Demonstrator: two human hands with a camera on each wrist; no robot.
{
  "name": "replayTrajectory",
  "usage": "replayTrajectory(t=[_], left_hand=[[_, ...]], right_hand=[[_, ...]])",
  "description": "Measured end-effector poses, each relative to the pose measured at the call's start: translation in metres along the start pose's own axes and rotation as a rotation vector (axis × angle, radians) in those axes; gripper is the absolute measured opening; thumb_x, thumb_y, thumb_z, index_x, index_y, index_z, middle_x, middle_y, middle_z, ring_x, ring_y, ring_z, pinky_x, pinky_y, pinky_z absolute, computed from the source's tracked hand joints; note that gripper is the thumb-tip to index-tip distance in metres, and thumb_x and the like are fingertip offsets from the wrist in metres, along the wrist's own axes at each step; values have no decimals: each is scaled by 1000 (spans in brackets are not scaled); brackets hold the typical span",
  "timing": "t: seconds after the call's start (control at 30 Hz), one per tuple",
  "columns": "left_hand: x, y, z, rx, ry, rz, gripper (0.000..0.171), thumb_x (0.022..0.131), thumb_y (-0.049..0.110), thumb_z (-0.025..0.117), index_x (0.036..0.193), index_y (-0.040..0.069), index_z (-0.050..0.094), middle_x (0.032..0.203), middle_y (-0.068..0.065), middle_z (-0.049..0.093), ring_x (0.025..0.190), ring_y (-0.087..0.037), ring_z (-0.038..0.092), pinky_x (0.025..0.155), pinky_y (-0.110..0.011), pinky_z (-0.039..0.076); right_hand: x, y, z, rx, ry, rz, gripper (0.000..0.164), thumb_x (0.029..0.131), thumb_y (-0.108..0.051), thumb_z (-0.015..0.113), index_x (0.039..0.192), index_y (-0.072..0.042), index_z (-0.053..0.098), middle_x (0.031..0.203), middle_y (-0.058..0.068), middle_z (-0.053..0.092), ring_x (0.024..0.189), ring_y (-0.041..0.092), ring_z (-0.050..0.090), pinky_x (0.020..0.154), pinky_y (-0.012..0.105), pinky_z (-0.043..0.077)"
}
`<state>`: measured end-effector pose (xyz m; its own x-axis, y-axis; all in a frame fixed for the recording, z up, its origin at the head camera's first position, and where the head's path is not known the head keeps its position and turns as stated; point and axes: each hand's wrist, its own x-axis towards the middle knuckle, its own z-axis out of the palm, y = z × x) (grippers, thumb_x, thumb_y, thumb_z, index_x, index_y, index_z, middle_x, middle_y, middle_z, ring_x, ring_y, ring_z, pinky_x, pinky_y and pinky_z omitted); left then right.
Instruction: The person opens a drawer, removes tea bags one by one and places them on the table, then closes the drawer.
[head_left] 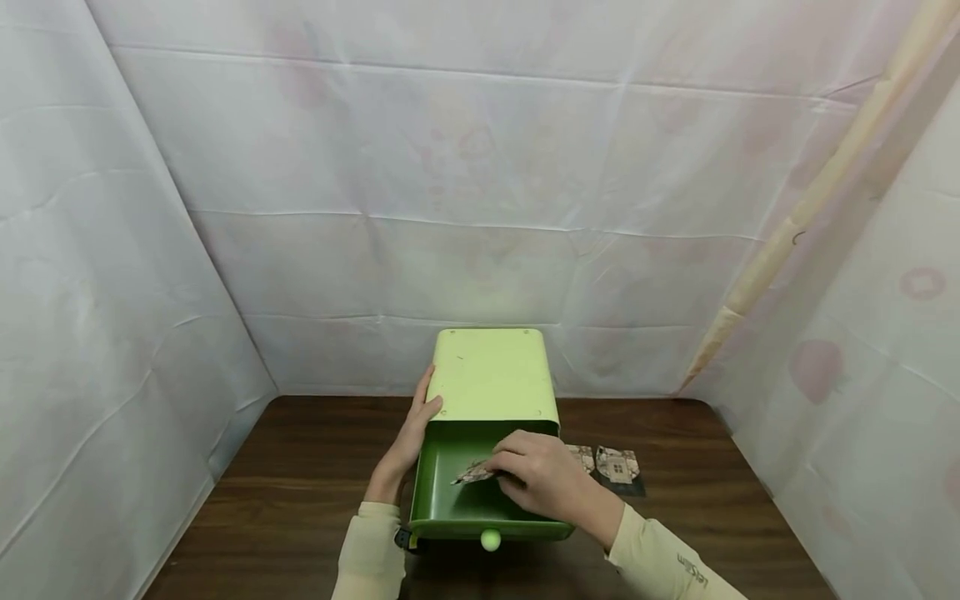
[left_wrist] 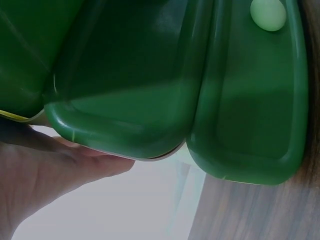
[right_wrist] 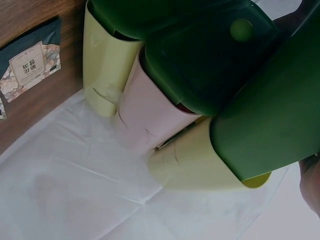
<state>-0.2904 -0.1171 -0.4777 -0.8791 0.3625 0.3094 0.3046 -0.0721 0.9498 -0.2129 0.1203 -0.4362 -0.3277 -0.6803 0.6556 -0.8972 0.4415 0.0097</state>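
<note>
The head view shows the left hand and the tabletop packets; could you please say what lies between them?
In the head view, the open green drawer lies there, with the right hand pinching a patterned item over it.

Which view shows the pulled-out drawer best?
The head view: it looks into the drawer, over which the right hand holds a printed packet. The right wrist view shows only the drawer's outside; the left wrist view, part of that in a corner.
</note>
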Motion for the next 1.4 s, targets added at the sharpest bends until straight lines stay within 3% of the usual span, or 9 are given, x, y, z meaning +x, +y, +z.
replayTrajectory(t=[0.2, 0.43, 0.6, 0.8, 1.0, 1.2, 1.4], left_hand=[[0, -3, 0, 14, 6, -5, 54, 103, 30, 29, 149, 32, 0, 155, 1, -8, 139, -21, -6, 108, -62, 4], [-1, 15, 1, -20, -19, -22, 56, 104, 20, 28, 150, 22, -4, 155, -4, -11, 139, -24, -8, 108, -62, 2], [-1, 24, 5, 18, -30, -20, 56, 104, 19, 26, 149, 19, -6, 155, -9, -13, 139, -26, -9, 108, -63, 3], [-1, 25, 7, 17, -34, -19, 56, 103, 18, 26, 149, 18, -7, 155, -10, -13, 139, -26, -8, 108, -62, 3], [-1, 25, 6, 19, -31, -22, 55, 103, 19, 26, 148, 23, -5, 155, -9, -13, 139, -25, -9, 108, -62, 2], [-2, 26, 6, 19, -33, -18, 56, 103, 19, 26, 149, 19, -7, 155, -11, -14, 139, -25, -9, 108, -62, 3], [-1, 24, 4, 0, -36, -23, 56, 104, 19, 25, 149, 18, -7, 155, -9, -14, 139, -26, -9, 108, -62, 3]], right_hand=[[-4, 0, -4, -17, -21, 21, 32, 77, -5, 70, 107, -14, 64, 98, -5, 68, 89, 5, 61, 75, 27, 54], [-4, 1, -19, -53, 18, -50, 52, 71, 2, 70, 119, -17, 63, 113, 0, 66, 96, 9, 61, 75, 29, 54], [-10, 4, -31, -73, 39, -53, 59, 66, 5, 69, 121, -16, 62, 115, 2, 65, 100, 13, 60, 78, 33, 53], [-17, 12, -43, -141, 149, -23, 52, 66, 7, 66, 115, -12, 66, 108, 5, 68, 96, 18, 62, 75, 37, 54], [-21, 14, -56, -187, 247, 5, 31, 82, -2, 58, 110, -9, 69, 103, 8, 69, 93, 23, 63, 73, 41, 54], [-30, 21, -66, -248, 277, 49, 37, 79, 0, 50, 111, -8, 68, 105, 10, 69, 95, 26, 63, 76, 43, 53], [-56, 43, -65, -312, 253, 178, 44, 75, 2, 60, 117, -9, 65, 109, 11, 68, 96, 27, 62, 76, 45, 53]])
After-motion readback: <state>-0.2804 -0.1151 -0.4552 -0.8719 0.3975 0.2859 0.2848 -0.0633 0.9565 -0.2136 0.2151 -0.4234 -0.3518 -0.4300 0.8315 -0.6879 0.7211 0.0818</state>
